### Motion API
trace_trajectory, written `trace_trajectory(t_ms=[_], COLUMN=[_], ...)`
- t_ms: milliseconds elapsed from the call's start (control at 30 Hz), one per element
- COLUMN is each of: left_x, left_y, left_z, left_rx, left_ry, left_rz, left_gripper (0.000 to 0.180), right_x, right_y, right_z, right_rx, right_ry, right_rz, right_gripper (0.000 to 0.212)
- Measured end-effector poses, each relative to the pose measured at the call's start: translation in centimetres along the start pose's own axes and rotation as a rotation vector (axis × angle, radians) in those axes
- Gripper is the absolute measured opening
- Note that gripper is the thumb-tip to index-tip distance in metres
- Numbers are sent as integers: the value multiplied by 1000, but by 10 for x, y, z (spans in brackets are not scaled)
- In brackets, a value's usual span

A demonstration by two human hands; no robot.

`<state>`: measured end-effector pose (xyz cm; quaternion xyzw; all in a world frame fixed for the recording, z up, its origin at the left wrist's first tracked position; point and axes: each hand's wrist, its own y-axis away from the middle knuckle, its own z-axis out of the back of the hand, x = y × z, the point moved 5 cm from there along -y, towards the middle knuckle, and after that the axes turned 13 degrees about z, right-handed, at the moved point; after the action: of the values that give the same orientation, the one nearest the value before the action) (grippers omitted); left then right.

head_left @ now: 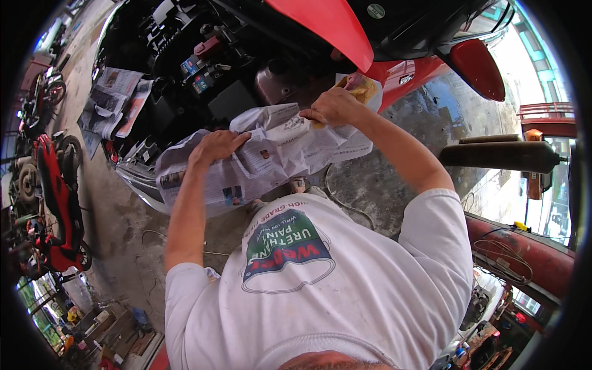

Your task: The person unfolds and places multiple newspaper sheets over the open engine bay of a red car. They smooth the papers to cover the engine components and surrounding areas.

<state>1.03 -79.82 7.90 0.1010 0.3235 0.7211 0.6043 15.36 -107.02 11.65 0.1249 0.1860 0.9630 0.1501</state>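
Across the front edge of the car's open engine bay (231, 98) lies a wide, creased newspaper (246, 163). The person's right hand (336, 108) is curled, pinching its upper edge, beside a yellow patch (368, 91). The left hand (214, 148) rests palm down farther left, fingers bent; whether it grips the paper cannot be told. Folded newspaper sheets (117, 102) lie at the bay's left side.
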Motion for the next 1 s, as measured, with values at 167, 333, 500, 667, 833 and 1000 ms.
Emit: trace_trajectory(t_ms=[167,333,500,667,833,1000], left_x=[-17,12,75,75,97,91], left_y=[3,86,157,102,25,21], left_z=[17,52,48,5,-7,-14], left_rx=[16,-705,-737,-658,-349,-469], left_ry=[174,182,300,221,98,3], left_rz=[222,-15,344,227,181,215], left_gripper=[53,43,46,51,51,63], right_x=[-21,-20,20,51,14,28], right_y=[-15,-29,17,2,-12,-6], right_z=[-15,-3,17,4,-8,-10], right_rx=[-21,-119,-768,-309,-306,-515], right_ry=[88,-122,131,-149,-325,-124], right_rz=[178,45,105,-98,-142,-53], right_gripper=[60,52,59,76,84,79])
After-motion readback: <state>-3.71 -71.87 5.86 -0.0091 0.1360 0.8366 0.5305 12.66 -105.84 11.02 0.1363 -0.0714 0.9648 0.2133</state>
